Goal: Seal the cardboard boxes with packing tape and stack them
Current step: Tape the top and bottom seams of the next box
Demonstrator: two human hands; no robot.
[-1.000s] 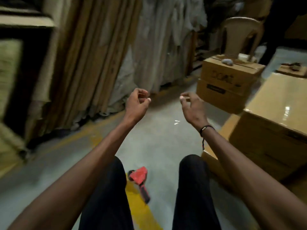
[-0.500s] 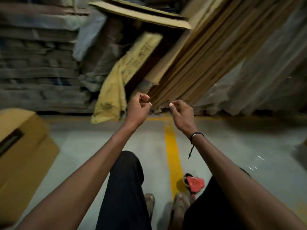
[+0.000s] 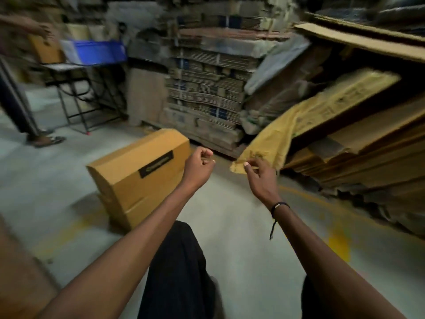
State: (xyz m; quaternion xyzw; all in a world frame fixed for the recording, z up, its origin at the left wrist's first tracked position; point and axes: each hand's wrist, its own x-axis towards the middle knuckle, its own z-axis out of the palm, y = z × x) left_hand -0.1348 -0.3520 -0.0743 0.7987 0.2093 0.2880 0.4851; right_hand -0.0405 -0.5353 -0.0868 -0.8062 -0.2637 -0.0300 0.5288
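Observation:
A closed cardboard box with a black label lies tilted on the concrete floor, left of centre. My left hand is raised in the air just right of the box, its fingers curled in with nothing visible in them. My right hand hovers a little further right, in front of a yellow sack, with its thumb up and fingers curled; I see nothing in it. No tape or tape dispenser is in view. The brown side of another box fills the lower left corner.
Bundled flat cartons are stacked behind the box. Loose cardboard sheets lean at the right. Another person stands at far left by a metal table with a blue crate. A yellow floor line runs at the right.
My view has swung left, past the leaning sheets to the carton stacks and the box on the floor. The red tape dispenser has left the view. Both hands keep their raised, curled pose.

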